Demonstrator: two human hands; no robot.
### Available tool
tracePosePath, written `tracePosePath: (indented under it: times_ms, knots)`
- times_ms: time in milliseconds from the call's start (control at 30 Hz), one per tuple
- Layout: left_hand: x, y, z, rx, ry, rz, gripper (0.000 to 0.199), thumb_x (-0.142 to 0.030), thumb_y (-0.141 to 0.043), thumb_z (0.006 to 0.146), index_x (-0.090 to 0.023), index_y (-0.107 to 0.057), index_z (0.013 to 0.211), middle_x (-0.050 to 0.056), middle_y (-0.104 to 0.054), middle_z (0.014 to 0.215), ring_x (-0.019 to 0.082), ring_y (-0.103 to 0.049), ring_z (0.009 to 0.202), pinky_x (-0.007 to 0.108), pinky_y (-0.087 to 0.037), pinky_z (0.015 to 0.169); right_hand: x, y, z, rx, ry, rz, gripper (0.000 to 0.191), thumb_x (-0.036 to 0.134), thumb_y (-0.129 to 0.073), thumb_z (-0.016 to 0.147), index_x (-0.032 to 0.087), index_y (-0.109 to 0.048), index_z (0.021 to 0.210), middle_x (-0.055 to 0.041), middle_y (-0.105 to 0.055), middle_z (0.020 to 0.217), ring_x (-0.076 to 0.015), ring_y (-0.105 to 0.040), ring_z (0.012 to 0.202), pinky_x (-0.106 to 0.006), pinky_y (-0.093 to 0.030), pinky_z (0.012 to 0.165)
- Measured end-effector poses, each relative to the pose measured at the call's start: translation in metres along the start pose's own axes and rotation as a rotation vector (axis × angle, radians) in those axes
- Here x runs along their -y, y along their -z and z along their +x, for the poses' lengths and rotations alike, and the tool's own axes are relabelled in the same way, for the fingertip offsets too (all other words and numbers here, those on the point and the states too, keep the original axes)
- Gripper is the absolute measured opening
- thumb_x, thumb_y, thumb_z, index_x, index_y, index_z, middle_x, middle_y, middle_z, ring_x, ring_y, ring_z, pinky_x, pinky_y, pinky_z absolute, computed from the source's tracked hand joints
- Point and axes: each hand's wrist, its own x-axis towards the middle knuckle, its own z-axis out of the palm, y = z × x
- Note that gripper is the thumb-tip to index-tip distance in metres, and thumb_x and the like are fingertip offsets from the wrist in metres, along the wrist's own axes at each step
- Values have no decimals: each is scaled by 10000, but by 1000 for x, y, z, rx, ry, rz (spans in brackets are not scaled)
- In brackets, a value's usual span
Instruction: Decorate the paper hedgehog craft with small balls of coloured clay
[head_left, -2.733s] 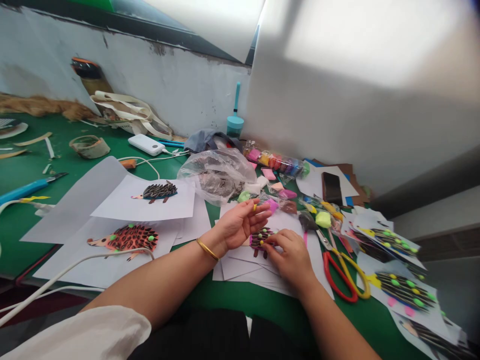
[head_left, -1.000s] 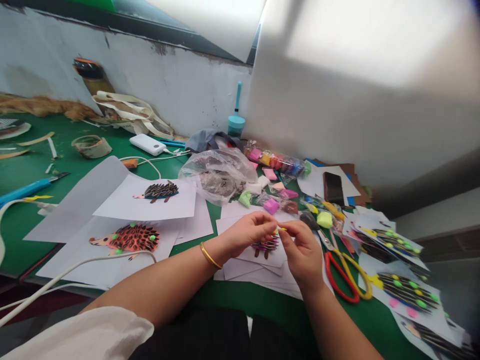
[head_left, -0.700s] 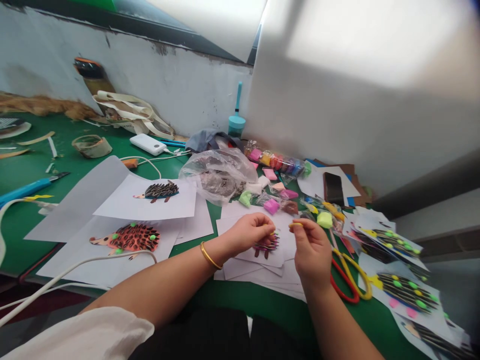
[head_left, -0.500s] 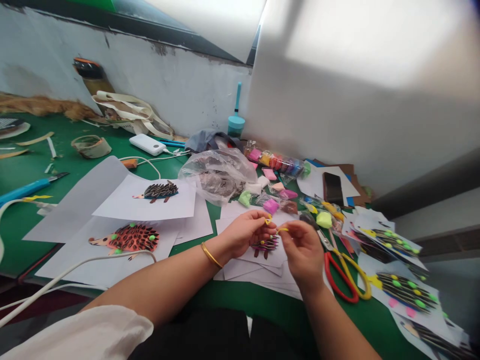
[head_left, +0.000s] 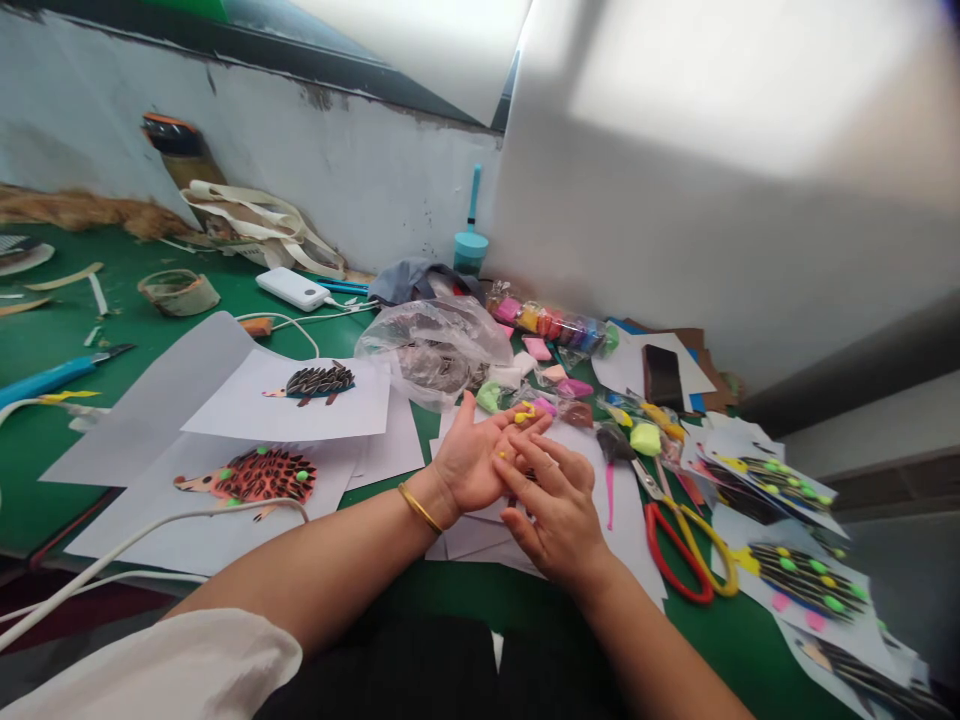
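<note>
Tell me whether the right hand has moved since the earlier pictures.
Yes: the right hand has moved left, away from the red-handled scissors, and its fingers now lie over the palm of the left hand.

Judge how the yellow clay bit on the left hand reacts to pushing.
The yellow clay bit on the left hand looks soft and light; a push would probably dent it, not roll it, and it may stick.
</note>
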Motion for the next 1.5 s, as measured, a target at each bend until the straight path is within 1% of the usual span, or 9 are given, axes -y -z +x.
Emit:
tracePosePath:
  times_ms: [233, 400, 500, 633, 767, 1000, 1233, 1400, 1500]
  knots:
    - [2, -1, -2, 78, -14, -19, 716, -719, -297, 929, -108, -587, 1161, 187, -643, 1211, 238, -602, 1195, 318, -475, 1006, -8, 3, -3, -71, -46, -52, 445, 523, -438, 984, 331, -589, 1356, -83, -482, 1523, -383, -385, 1411, -580, -343, 1063]
    - [5, 1, -1, 95, 58, 17, 725, -727, -321, 919, -103, -596, 1165, 180, -660, 1159, 246, -603, 1178, 330, -474, 1002, -8, 2, -1, -27, -28, 2, 523, 558, -445, 968, 300, -543, 1413, -102, -456, 1542, -383, -363, 1426, -578, -348, 1075]
    - [5, 2, -1, 117, 31, -15, 723, -706, -312, 935, -91, -588, 1193, 185, -641, 1211, 230, -598, 1189, 306, -475, 996, -10, 5, -1, -104, -63, 53, 377, 457, -476, 973, 316, -646, 1278, -71, -495, 1510, -368, -399, 1401, -587, -340, 1082]
    - [3, 0, -2, 100, 42, -45, 750, -714, -297, 936, -77, -579, 1215, 192, -635, 1204, 216, -623, 1125, 279, -520, 879, -12, 9, -1, -133, -38, 182, 277, 370, -486, 966, 318, -699, 1136, -41, -564, 1438, -346, -426, 1378, -580, -365, 1074]
    - [3, -1, -2, 74, 73, -61, 747, -713, -297, 936, -77, -599, 1185, 165, -662, 1087, 175, -657, 942, 226, -527, 758, -10, 5, -1, -114, -60, 144, 374, 395, -469, 972, 299, -619, 1301, -74, -523, 1481, -350, -399, 1402, -579, -356, 1086]
    - [5, 4, 0, 53, 69, -24, 902, -770, -173, 908, -42, -559, 1275, 223, -634, 1231, 275, -637, 1124, 355, -481, 996, 2, -2, 0, -6, 7, -36, 489, 522, -461, 970, 299, -571, 1391, -83, -470, 1537, -352, -366, 1437, -542, -309, 1124]
    - [0, 0, -1, -7, -28, -101, 786, -736, -245, 926, -86, -539, 1257, 214, -630, 1253, 266, -632, 1167, 363, -484, 1003, 2, 6, 0, -89, 25, -25, 343, 439, -486, 975, 321, -686, 1228, -60, -551, 1468, -341, -414, 1409, -532, -340, 1099]
    - [4, 1, 0, 12, 29, -44, 821, -758, -248, 912, -69, -576, 1214, 220, -646, 1207, 272, -641, 1144, 356, -470, 1019, 0, 2, -1, -19, 6, -39, 471, 482, -488, 966, 270, -591, 1373, -107, -479, 1526, -375, -367, 1436, -580, -296, 1129]
    - [4, 2, 0, 21, 2, -64, 781, -742, -271, 920, -84, -583, 1201, 197, -658, 1178, 256, -649, 1118, 345, -464, 1019, -1, 1, -2, -35, -5, -17, 386, 433, -537, 946, 334, -636, 1307, -57, -464, 1541, -369, -362, 1440, -580, -299, 1132]
